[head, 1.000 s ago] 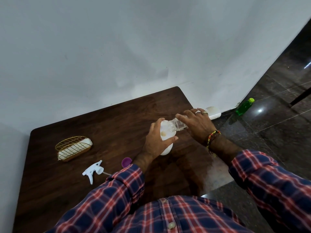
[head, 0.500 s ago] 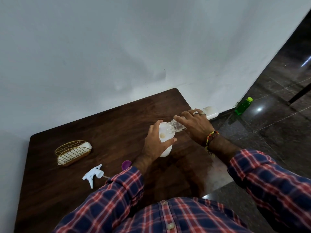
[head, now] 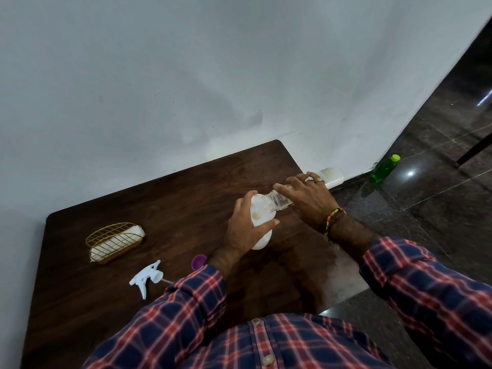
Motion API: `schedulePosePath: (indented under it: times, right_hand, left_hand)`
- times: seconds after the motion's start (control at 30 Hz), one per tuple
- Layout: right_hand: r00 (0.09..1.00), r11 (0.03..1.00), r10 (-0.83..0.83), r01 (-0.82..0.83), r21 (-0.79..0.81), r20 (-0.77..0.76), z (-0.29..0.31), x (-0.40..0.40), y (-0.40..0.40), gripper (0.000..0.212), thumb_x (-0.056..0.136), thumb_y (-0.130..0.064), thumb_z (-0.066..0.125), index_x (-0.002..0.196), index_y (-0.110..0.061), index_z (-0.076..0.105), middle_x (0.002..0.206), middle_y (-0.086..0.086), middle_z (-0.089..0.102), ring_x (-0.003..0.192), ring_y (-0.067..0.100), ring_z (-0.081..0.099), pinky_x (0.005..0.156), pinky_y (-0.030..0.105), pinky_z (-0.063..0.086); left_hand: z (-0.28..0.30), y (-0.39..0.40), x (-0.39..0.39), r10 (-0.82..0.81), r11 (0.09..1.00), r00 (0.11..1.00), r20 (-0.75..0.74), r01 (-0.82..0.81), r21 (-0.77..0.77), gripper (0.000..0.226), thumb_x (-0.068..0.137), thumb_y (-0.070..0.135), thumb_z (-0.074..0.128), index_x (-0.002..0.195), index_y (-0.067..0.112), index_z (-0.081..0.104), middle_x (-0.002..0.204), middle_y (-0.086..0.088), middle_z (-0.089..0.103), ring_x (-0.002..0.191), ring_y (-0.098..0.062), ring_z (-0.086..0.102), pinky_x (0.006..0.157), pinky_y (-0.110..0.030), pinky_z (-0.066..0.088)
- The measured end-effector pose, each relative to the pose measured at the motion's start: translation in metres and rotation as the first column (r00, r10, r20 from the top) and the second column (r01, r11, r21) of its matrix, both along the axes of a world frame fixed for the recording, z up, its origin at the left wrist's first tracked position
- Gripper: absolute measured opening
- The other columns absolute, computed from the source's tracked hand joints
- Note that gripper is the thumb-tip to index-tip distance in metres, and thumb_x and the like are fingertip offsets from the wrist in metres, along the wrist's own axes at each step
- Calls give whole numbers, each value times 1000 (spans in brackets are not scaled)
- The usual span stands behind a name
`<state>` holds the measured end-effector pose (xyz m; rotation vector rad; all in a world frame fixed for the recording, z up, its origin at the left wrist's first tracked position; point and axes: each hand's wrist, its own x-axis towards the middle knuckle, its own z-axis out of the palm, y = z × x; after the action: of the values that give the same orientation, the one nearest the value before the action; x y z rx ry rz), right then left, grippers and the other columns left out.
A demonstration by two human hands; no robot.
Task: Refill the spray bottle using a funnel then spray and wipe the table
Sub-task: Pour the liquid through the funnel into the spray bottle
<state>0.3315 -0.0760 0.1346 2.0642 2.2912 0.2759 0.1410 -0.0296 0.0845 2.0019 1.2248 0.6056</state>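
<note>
Two bare hands work over a dark wooden table (head: pixel 165 198) set against a white wall. The left hand (head: pixel 246 227) wraps around a white funnel (head: pixel 262 213) seated on a white spray bottle (head: pixel 262 239), which stands upright near the table's right side. Its thumb and fingers curl around the funnel's rim, steadying it. The right hand (head: pixel 310 198) grips a clear plastic bottle (head: pixel 277 202) tipped nearly flat, its open threaded mouth resting over the funnel's bowl. Rings show on the fingers and a beaded band circles the wrist. Whether liquid is flowing cannot be told.

Judging from this, the refilling step is in hand: the pour into the funnel. Spraying and wiping are not yet begun.

Off to the left, the white trigger sprayer head (head: pixel 146 278) lies on its side with its dip tube trailing, unscrewed from the bottle. A small purple cap (head: pixel 199 261) sits just beside the left sleeve. A gold wire basket (head: pixel 113 242) holding a white cloth (head: pixel 118 243) rests further left.

Next, the pour likely needs a steady tilt and a firm hold on the funnel so nothing spills. Then the funnel comes off and the sprayer head gets screwed back on.
</note>
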Motion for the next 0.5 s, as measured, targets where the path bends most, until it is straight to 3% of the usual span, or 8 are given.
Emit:
schedulePosePath:
  times: [0.5]
  right_hand:
    - [1000, 999, 26, -26, 29, 9, -2, 1, 1, 77, 59, -11, 80, 126, -30, 47, 110, 7, 64, 99, 32, 63, 98, 50, 43]
  left_hand:
    - [-4, 2, -1, 0, 1000, 1000, 12, 0, 10, 85, 69, 56, 78, 139, 30, 36, 137, 2, 44, 119, -11, 48, 92, -26, 47]
